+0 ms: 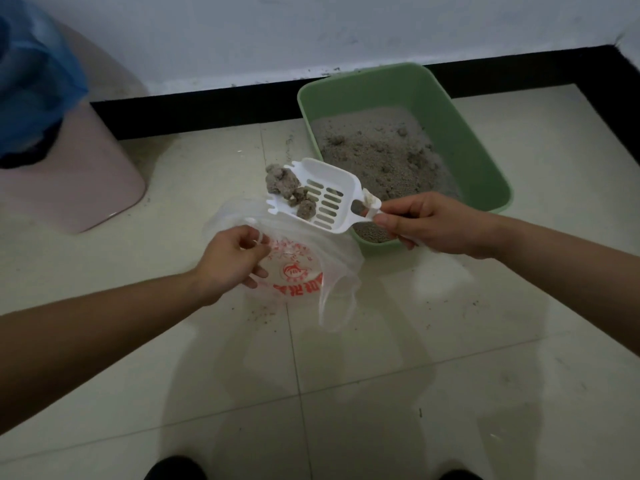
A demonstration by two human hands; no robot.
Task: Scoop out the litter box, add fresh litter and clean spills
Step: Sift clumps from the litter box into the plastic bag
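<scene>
A green litter box [460, 133] stands on the tiled floor by the wall, with grey litter [377, 150] inside. My right hand [433, 225] grips the handle of a white slotted scoop [329, 188]. Several grey clumps [287, 187] lie at the scoop's front edge, which tilts down to the left. Below the scoop, my left hand [232, 258] pinches the rim of a clear plastic bag [311, 268] with red print and holds it open. The scoop hangs over the bag's mouth, left of the box.
A pink bin [69, 181] with a blue liner [31, 81] stands at the left. A black baseboard [207, 112] runs along the wall. Scattered litter grains [266, 315] lie on the floor near the bag. My shoes show at the bottom edge.
</scene>
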